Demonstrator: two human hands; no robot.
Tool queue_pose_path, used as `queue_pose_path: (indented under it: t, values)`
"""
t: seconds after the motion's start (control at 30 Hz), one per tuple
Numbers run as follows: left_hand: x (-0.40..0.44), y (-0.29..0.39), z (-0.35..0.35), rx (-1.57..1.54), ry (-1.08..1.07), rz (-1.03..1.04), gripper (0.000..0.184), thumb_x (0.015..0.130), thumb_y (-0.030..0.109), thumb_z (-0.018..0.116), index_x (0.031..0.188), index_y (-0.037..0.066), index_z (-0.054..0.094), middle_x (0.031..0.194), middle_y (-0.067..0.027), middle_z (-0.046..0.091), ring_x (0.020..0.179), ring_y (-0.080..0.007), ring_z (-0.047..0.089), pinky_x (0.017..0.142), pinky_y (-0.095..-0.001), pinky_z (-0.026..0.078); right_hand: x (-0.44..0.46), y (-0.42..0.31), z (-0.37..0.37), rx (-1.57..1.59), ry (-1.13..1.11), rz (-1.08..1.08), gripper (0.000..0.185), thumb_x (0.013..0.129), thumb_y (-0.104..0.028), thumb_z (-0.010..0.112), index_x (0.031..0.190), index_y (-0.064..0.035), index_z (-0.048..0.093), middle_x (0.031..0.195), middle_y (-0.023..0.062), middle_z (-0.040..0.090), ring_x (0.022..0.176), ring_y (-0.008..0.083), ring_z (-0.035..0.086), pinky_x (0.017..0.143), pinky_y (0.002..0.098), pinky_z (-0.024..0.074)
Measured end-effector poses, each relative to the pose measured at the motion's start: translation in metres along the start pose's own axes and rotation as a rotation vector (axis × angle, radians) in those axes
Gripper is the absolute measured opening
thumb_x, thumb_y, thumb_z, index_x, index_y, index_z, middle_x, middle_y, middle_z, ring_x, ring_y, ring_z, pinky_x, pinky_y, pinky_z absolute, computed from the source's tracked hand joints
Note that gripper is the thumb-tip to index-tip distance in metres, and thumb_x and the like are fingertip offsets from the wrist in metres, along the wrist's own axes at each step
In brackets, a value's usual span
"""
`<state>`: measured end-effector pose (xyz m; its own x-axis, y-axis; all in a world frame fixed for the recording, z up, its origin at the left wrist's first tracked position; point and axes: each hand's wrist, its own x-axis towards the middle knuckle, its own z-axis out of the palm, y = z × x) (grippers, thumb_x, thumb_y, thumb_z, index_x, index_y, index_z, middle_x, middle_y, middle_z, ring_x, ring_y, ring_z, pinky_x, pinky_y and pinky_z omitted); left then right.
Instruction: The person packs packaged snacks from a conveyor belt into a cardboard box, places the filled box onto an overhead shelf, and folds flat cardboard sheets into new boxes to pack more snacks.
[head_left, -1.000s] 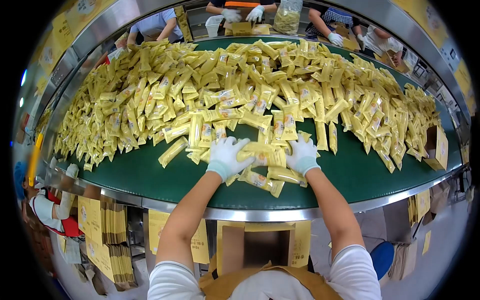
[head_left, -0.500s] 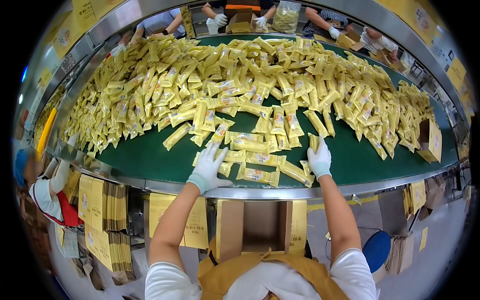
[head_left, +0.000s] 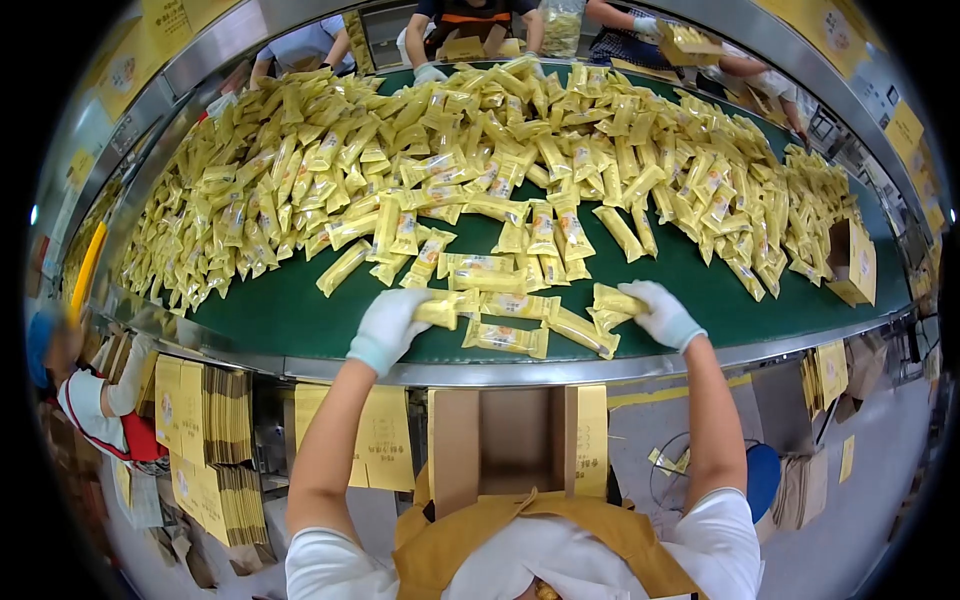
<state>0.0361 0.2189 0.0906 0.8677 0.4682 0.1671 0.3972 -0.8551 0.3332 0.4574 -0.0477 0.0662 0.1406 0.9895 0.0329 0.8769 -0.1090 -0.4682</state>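
Observation:
My gloved left hand (head_left: 388, 328) is closed round the end of a yellow snack packet (head_left: 436, 313) near the belt's front edge. On the other side, my gloved right hand (head_left: 662, 314) grips the end of another snack packet (head_left: 616, 299), with one more packet touching beneath it. Between the hands several packets lie flat, among them a sideways one (head_left: 505, 338) in front and a slanted one (head_left: 583, 332). Below the belt edge, right before my body, stands an open cardboard box (head_left: 522, 435); no packets show inside it.
A large heap of yellow packets (head_left: 330, 170) covers the green belt (head_left: 330, 330). A small open carton (head_left: 852, 262) stands at the right end. Flattened cartons (head_left: 205, 420) are stacked at lower left. Co-workers (head_left: 475, 25) work across the belt; another person (head_left: 105, 400) is at left.
My left hand has moved from resting over packets to gripping one. The right hand has shifted right and nearer, its packet now turned sideways. Across the belt, a co-worker has raised a filled carton.

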Motion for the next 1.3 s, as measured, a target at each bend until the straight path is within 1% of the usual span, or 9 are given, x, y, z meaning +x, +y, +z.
queue_pose_path:
  t: [0.17,0.37,0.5,0.67,0.77,0.93,0.97,1.1,1.3]
  values:
    - [0.039,-0.001,0.041,0.136,-0.156,0.033,0.051,0.079,0.017,0.079,0.126,0.011,0.059,0.121,-0.0122,0.062,0.110,-0.0338,0.061,0.096,-0.0428,0.049,0.018,0.000,0.012,-0.288,-0.081,0.065,0.050,0.075,-0.013,0.081,0.121,-0.0105,0.061,0.121,0.0131,0.063,0.116,0.0345,0.057,0.100,0.0434,0.0468]
    - [0.050,0.012,0.014,0.149,-0.410,-0.193,0.051,0.085,0.036,0.074,0.126,0.011,0.059,0.118,-0.0134,0.061,0.111,-0.0330,0.061,0.095,-0.0399,0.051,0.007,-0.022,-0.009,-0.275,-0.200,0.395,0.059,0.078,-0.023,0.081,0.129,-0.0100,0.053,0.115,0.0156,0.059,0.110,0.0350,0.060,0.096,0.0454,0.0497]
    - [0.037,0.019,0.023,0.236,-0.388,-0.232,0.051,0.083,0.036,0.077,0.122,0.010,0.059,0.117,-0.0156,0.061,0.111,-0.0337,0.061,0.096,-0.0412,0.051,-0.008,-0.032,0.003,-0.224,-0.094,0.295,0.058,0.085,-0.031,0.074,0.132,-0.0069,0.051,0.126,0.0170,0.059,0.113,0.0371,0.059,0.095,0.0450,0.0494]
    - [0.035,0.017,0.015,0.171,-0.430,-0.325,0.049,0.083,0.037,0.077,0.121,0.011,0.061,0.115,-0.0146,0.062,0.110,-0.0341,0.061,0.096,-0.0412,0.051,-0.009,-0.032,-0.006,-0.199,-0.061,0.273,0.043,0.085,-0.019,0.073,0.124,-0.0093,0.059,0.116,0.0157,0.067,0.110,0.0354,0.062,0.095,0.0447,0.0491]
    - [0.036,0.034,0.006,0.061,-0.228,-0.222,0.048,0.082,0.035,0.077,0.119,0.010,0.062,0.117,-0.0153,0.063,0.108,-0.0344,0.063,0.094,-0.0423,0.052,-0.007,-0.047,-0.021,-0.060,0.075,0.287,0.042,0.081,-0.015,0.075,0.120,-0.0087,0.062,0.115,0.0157,0.068,0.106,0.0372,0.063,0.092,0.0445,0.0507]
    - [0.054,0.104,0.020,0.002,-0.506,-0.005,0.051,0.080,0.038,0.078,0.121,0.012,0.061,0.113,-0.0138,0.067,0.107,-0.0340,0.064,0.093,-0.0425,0.052,0.004,-0.026,0.023,-0.258,-0.060,0.222,0.047,0.078,-0.017,0.078,0.120,-0.0077,0.059,0.116,0.0157,0.063,0.106,0.0365,0.062,0.091,0.0429,0.0516]
    - [0.049,0.100,0.047,0.063,-0.397,0.112,0.051,0.079,0.037,0.078,0.122,0.014,0.061,0.112,-0.0122,0.068,0.105,-0.0322,0.066,0.090,-0.0419,0.053,0.007,-0.028,0.021,-0.270,-0.069,0.258,0.045,0.078,-0.019,0.078,0.118,-0.0086,0.059,0.115,0.0154,0.063,0.105,0.0358,0.063,0.091,0.0439,0.0520]
    - [0.056,0.110,0.045,0.157,-0.504,0.056,0.052,0.080,0.035,0.076,0.126,0.016,0.060,0.112,-0.0090,0.070,0.102,-0.0293,0.068,0.085,-0.0421,0.055,0.017,-0.074,-0.002,-0.223,0.073,0.293,0.041,0.079,-0.023,0.079,0.111,-0.0085,0.058,0.111,0.0161,0.064,0.104,0.0355,0.064,0.089,0.0450,0.0526]
    - [0.062,0.122,0.047,0.118,-0.531,-0.053,0.048,0.080,0.035,0.074,0.124,0.019,0.061,0.109,-0.0086,0.072,0.100,-0.0276,0.069,0.083,-0.0424,0.055,0.028,-0.116,0.048,-0.250,-0.126,0.281,0.040,0.075,-0.024,0.080,0.104,-0.0087,0.057,0.101,0.0166,0.069,0.095,0.0361,0.069,0.082,0.0454,0.0564]
